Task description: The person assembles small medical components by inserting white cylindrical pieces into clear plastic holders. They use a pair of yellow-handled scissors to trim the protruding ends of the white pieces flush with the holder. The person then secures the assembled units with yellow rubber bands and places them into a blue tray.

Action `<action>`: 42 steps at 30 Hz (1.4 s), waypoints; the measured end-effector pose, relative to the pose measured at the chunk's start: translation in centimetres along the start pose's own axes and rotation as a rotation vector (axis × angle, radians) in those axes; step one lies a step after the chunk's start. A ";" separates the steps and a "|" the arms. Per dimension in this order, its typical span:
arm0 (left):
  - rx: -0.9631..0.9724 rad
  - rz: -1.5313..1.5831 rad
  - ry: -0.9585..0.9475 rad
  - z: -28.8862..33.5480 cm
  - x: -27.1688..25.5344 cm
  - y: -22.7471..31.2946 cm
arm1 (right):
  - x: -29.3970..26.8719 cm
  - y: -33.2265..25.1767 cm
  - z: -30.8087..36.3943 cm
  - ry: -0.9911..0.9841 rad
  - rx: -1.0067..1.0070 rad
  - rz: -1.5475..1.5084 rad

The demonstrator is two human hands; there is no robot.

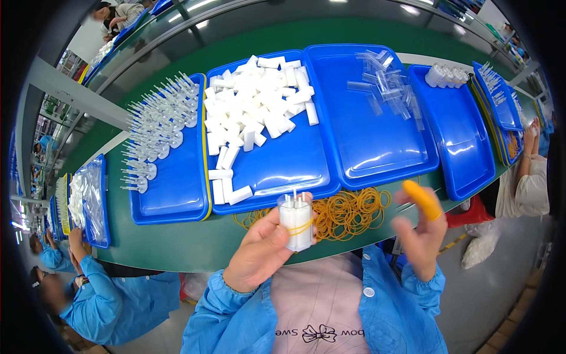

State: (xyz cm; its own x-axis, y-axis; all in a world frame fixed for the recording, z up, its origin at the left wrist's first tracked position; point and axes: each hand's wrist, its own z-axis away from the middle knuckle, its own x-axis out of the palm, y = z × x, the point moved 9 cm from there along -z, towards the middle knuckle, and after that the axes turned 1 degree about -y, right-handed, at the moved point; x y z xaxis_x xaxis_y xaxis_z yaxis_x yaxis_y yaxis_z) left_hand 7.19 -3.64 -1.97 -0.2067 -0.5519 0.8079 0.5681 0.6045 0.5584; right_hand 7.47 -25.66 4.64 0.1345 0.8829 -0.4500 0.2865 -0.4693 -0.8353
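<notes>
My left hand (259,251) is closed around a bundle of white blocks and clear plastic pieces (296,221), held upright above the table's front edge. A yellow rubber band (299,227) goes round the bundle, and thin pins stick up from its top. Off to the right, my right hand (421,236) hovers with its fingers apart and nothing in them, slightly blurred. One of its fingers wears an orange finger cot (422,199). Between the hands, a heap of yellow rubber bands (351,213) lies on the green table (177,239).
Blue trays stand in a row behind: one with white pin-shaped parts (162,121), one with white blocks (259,97), one with clear plastic pieces (386,82), one with several finished-looking bundles (446,76). Co-workers in blue sit at the left (118,304); another person's arm (529,147) shows at the right.
</notes>
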 end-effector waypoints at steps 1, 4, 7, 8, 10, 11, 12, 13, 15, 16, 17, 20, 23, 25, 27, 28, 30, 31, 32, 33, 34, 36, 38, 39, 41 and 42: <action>-0.028 0.028 0.023 -0.1 0.0 -0.3 | 1.8 -1.9 -0.6 -0.097 -0.049 -0.069; -0.099 0.076 0.049 0.0 0.3 -1.0 | 6.3 -5.4 -1.5 -0.269 -0.152 -0.023; -0.115 0.149 -0.085 0.4 0.8 -1.4 | 8.6 -6.5 -1.6 -0.323 -0.227 0.077; -0.136 0.167 -0.084 0.5 0.9 -1.6 | 9.0 -6.9 -1.7 -0.330 -0.241 0.118; -0.174 0.204 -0.082 0.8 1.1 -1.7 | 9.5 -7.2 -1.6 -0.340 -0.277 0.164; -0.171 0.198 -0.064 0.8 1.2 -1.5 | 9.6 -7.2 -1.5 -0.341 -0.297 0.170; -0.168 0.195 -0.047 0.8 1.3 -1.5 | 9.7 -7.3 -1.4 -0.343 -0.317 0.178; -0.166 0.192 -0.030 0.8 1.3 -1.5 | 9.8 -7.5 -1.3 -0.343 -0.338 0.213; -0.011 -0.043 0.001 0.2 0.1 -0.8 | 10.1 -8.1 -1.2 -0.342 -0.380 0.285; 0.065 -0.161 0.017 0.1 -0.2 -0.3 | 10.3 -8.0 -1.2 -0.350 -0.368 0.315; 0.070 -0.207 0.064 0.2 -0.4 -0.3 | 10.5 -8.0 -1.2 -0.357 -0.356 0.346; 0.073 -0.253 0.136 0.4 -0.6 0.1 | 10.5 -7.4 -1.4 -0.367 -0.269 0.239; 0.011 -0.102 0.107 0.4 -0.6 -0.3 | 10.1 -6.9 -1.5 -0.373 -0.247 0.168; -0.056 -0.031 0.131 0.5 -0.4 -0.6 | 10.0 -7.0 -1.3 -0.367 -0.295 0.185; -0.053 -0.059 0.149 0.3 -0.6 -0.5 | 10.0 -7.4 -1.1 -0.357 -0.363 0.224; -0.051 -0.073 0.157 0.3 -0.7 -0.5 | 10.0 -7.4 -0.9 -0.340 -0.375 0.231; 0.064 -0.281 0.103 0.3 -0.3 0.2 | 10.4 -7.3 -0.5 -0.307 -0.400 0.242; 0.122 -0.385 0.076 0.3 0.1 0.6 | 10.4 -7.3 -0.5 -0.289 -0.398 0.226; 0.118 -0.359 0.087 0.4 0.2 0.5 | 10.4 -7.4 -0.4 -0.270 -0.395 0.210; 0.116 -0.333 0.097 0.5 0.2 0.5 | 10.3 -7.4 -0.5 -0.250 -0.394 0.195; 0.112 -0.307 0.106 0.6 0.2 0.5 | 10.1 -7.3 -0.7 -0.249 -0.358 0.160; 0.074 -0.229 0.105 0.6 0.3 0.3 | 9.5 -7.3 -1.5 -0.247 -0.285 0.091; 0.033 -0.188 0.116 0.5 0.1 0.0 | 9.6 -7.3 -1.3 -0.298 -0.343 0.181; 0.007 -0.184 0.126 0.4 0.0 -0.2 | 9.6 -7.2 -1.1 -0.321 -0.368 0.229; 0.027 -0.239 0.116 0.2 -0.1 -0.2 | 9.7 -7.0 -0.8 -0.312 -0.390 0.257; 0.076 -0.295 0.096 0.0 0.0 -0.1 | 9.8 -6.9 -0.6 -0.311 -0.403 0.269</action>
State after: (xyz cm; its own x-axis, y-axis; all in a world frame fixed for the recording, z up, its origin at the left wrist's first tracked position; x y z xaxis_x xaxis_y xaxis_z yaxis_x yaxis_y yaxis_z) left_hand 7.16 -3.72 -1.98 -0.2756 -0.7595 0.5893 0.4329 0.4493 0.7815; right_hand 7.43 -13.79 6.16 -0.0149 0.6582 -0.7527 0.6280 -0.5796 -0.5193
